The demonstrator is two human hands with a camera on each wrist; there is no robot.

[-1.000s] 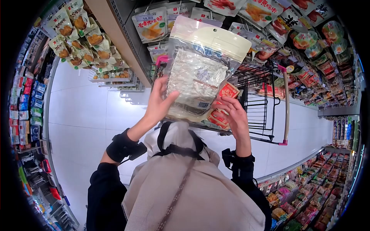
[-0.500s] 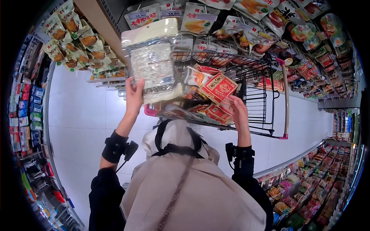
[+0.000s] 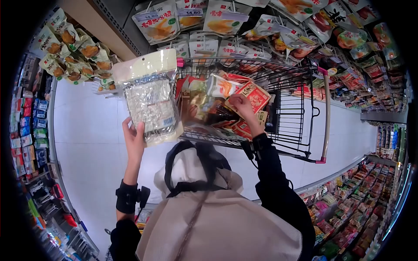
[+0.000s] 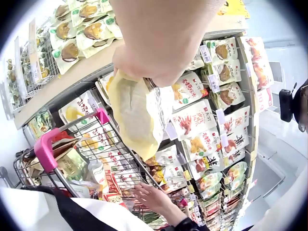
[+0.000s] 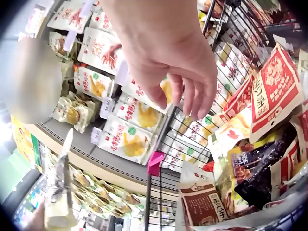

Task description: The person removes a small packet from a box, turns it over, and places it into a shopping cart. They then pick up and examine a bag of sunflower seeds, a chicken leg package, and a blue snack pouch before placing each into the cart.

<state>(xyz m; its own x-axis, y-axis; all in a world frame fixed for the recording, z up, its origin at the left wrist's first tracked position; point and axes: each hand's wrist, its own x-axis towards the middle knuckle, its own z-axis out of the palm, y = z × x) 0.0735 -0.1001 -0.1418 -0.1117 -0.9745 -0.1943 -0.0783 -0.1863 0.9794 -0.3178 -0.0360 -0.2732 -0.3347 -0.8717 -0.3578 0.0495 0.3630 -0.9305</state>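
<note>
My left hand (image 3: 134, 139) grips a flat clear plastic food packet (image 3: 150, 102) with a cream top strip by its lower left edge, left of the shopping cart (image 3: 325, 117). Pale contents and a small blue-and-white label show through the film. From the left wrist the same packet (image 4: 134, 115) appears below the hand, its cream side facing up. Over the cart is my right hand (image 3: 244, 108), overlapping a red paper packet (image 3: 260, 96) in the head view. In the right wrist view its fingers (image 5: 195, 98) hang loosely bent, holding nothing.
Several packets fill the cart's near end, among them a brown-and-white one (image 5: 202, 202). Hanging food pouches (image 3: 156, 24) line the shelf just beyond the cart. A tan shelf upright (image 3: 104, 30) stands close to the held packet. More goods (image 3: 348, 209) lie at the right rear.
My left hand has carried the clear packet left, from in front of me to beside the cart, uncovering the cart's contents. My right hand has moved left and farther over the packets.
</note>
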